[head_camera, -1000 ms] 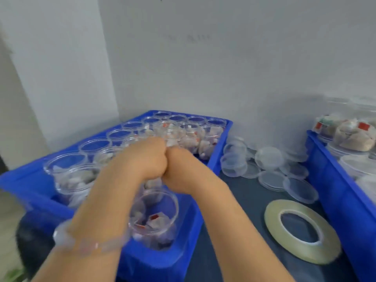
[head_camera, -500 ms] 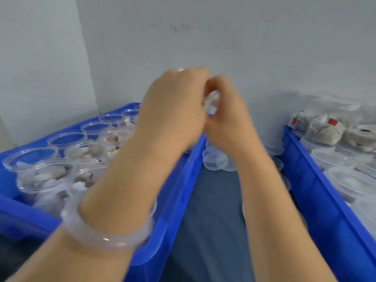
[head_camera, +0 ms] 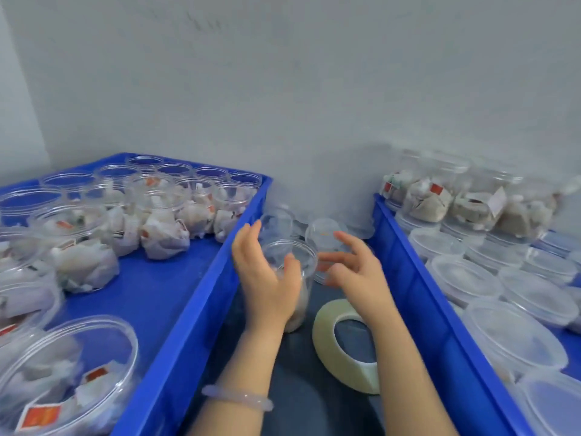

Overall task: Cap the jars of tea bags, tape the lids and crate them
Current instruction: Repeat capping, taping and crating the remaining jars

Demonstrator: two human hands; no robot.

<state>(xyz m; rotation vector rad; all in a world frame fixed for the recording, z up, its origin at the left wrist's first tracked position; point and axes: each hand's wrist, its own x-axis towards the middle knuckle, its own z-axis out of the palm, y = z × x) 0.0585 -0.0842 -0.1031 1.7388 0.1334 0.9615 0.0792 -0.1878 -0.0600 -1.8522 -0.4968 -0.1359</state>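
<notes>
A clear uncapped jar [head_camera: 302,247] with tea bags inside stands on the dark table between two blue crates. My left hand [head_camera: 267,284] grips it from the left, thumb across its front and fingers up along its far side. Just to the right of the jar hovers my right hand [head_camera: 358,275], fingers spread and blurred, holding nothing. Loose clear lids [head_camera: 325,231] lie just behind the jar. A roll of clear tape [head_camera: 325,336] lies flat on the table under my right forearm.
The left blue crate [head_camera: 195,309] holds several open jars of tea bags [head_camera: 157,221] and some empty ones at the back. The right blue crate [head_camera: 424,294] holds several capped jars [head_camera: 512,335], stacked at the back. A grey wall closes off the far side.
Both hands came down from in front of the wall to the table. They were pressed together before; now they are apart, the left round the jar, the right free.
</notes>
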